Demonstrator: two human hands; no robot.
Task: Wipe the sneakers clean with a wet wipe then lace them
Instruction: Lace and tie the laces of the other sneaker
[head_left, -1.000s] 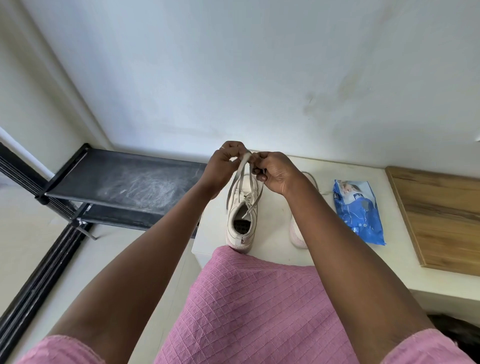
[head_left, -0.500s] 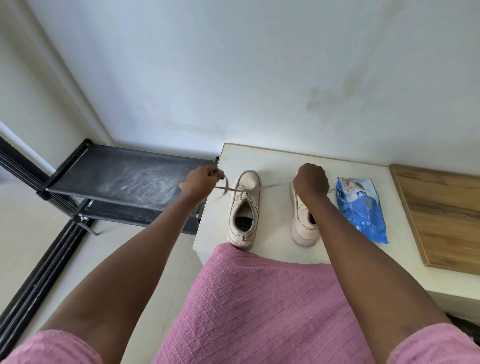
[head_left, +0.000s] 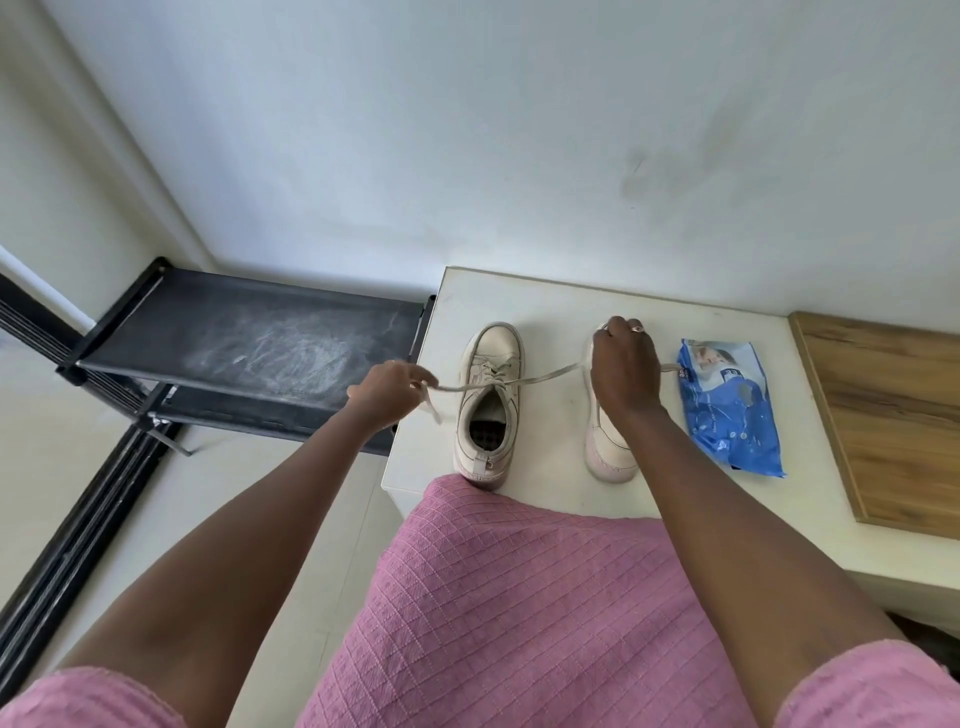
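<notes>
At centre frame, left hand (head_left: 387, 392) pinches a flat beige lace (head_left: 550, 374) end. Right hand (head_left: 623, 369) grips the other, across a cream leather sneaker (head_left: 488, 415).

Bright soft daylight, faint shadows, wide-angle edge distortion

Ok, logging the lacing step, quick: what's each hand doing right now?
Left hand: pinches one lace end.
Right hand: grips the other lace end.
</notes>
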